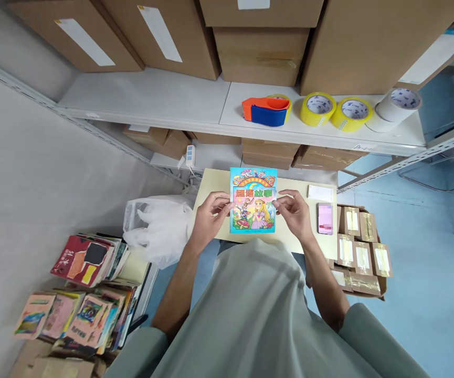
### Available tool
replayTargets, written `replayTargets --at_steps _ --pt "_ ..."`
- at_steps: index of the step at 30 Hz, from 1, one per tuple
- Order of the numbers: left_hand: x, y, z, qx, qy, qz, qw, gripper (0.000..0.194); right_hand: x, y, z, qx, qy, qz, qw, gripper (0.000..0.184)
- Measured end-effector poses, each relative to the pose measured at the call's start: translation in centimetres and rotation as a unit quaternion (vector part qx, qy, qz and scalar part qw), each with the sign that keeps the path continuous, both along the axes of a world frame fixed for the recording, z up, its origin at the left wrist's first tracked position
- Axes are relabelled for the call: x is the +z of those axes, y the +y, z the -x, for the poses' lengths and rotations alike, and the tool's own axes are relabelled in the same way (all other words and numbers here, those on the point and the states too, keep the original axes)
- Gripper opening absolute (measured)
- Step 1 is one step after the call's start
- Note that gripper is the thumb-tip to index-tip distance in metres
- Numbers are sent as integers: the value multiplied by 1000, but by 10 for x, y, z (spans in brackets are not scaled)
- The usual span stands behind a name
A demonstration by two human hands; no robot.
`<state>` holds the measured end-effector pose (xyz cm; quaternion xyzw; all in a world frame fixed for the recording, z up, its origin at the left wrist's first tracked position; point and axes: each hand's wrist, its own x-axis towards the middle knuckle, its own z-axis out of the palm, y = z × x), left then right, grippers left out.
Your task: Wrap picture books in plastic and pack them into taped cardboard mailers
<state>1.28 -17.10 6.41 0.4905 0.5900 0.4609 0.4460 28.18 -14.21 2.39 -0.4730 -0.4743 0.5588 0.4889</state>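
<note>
A colourful children's book (253,202) with a blue border and a cartoon girl on its cover is held upright to my view above a small cream table (289,239). My left hand (211,216) pinches its left edge between thumb and fingers. On the opposite edge, my right hand (293,211) grips it the same way. To the right of that hand, a phone (325,218) with a lit pinkish screen lies on the table. A white card or paper slip (320,192) sits just behind the phone.
A shelf (151,97) ahead bears large cartons (262,55), yellow tape rolls (318,109) and an orange-and-blue tape dispenser (266,111). White plastic bags (156,226) hang left of the table. Stacked books (87,260) stand at lower left, small boxes (362,257) at right.
</note>
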Motion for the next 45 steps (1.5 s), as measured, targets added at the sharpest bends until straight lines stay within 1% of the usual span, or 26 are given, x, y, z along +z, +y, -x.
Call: replayTargets --at_steps 2,8,11,17,22,26,29,31,34,36,38,41,45 --pt "2 -1 0 -5 7 -5 1000 42 1 -2 0 -3 -14 -6 1000 46" --pt "11 -5 2 -16 19 -10 1000 43 7 -8 -5 -13 -41 -10 999 39" --pt "16 -7 4 -21 29 -23 999 42 13 -10 -6 -14 -41 -12 999 38" --pt "26 -14 8 -27 46 -36 998 47 28 -20 -5 -11 -22 -11 1000 37" --pt "32 -18 9 -32 25 -42 998 49 37 -27 -9 3 -47 -31 998 33" --pt "37 -18 8 -20 27 -44 998 48 43 -27 -9 3 -58 -51 997 34" --pt "43 -18 5 -9 47 -49 998 40 50 -25 -3 -17 -43 -21 999 36" --pt "47 -17 1 -4 58 -46 997 35 55 -24 2 -23 -37 15 999 43" --pt "50 -14 -4 -1 32 -9 999 42 59 -22 9 -8 -34 62 997 56" --pt "49 -12 -5 1 10 17 1000 47 58 -20 12 6 -28 81 996 62" --pt "48 -9 -6 2 11 24 1000 49 54 -18 13 12 -26 93 995 66" --pt "46 -7 -5 2 26 21 999 47 49 -17 13 14 -23 101 995 65" --pt "45 -7 -4 14 23 20 999 47 49 -19 10 33 10 101 994 64"
